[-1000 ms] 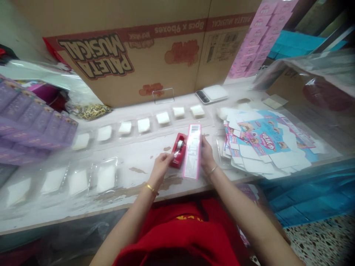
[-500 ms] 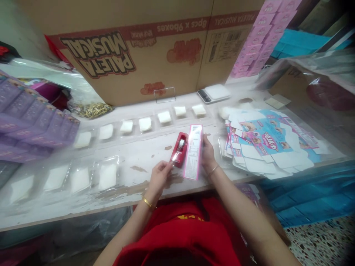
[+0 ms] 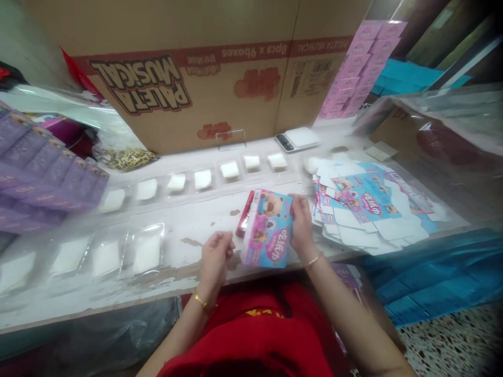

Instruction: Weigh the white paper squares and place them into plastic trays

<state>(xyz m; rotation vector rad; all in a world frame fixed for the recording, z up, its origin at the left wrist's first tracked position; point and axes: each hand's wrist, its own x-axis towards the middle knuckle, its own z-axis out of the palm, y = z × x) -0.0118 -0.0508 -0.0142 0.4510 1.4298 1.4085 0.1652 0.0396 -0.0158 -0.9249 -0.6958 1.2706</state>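
My right hand (image 3: 302, 222) grips the right side of a pink and blue cardboard box (image 3: 269, 230) printed with cartoon animals, its broad face turned up to me. Behind the box's left edge lies a red tape dispenser (image 3: 244, 219), mostly covered by it. To the left of the box is my left hand (image 3: 217, 256), fingers pinched together and apart from the box. Whatever is between those fingertips is too small to make out.
Clear trays with white folded sheets (image 3: 203, 179) stand in rows behind and to the left. Flattened printed boxes (image 3: 369, 209) are heaped at the right. A white scale (image 3: 301, 138), a wire stand (image 3: 230, 140) and a large carton (image 3: 220, 104) are at the back. Purple boxes (image 3: 47, 167) are stacked left.
The box has turned from its narrow side to its broad printed face and now covers much of the tape dispenser. My left hand has drawn away from the dispenser, down and left.
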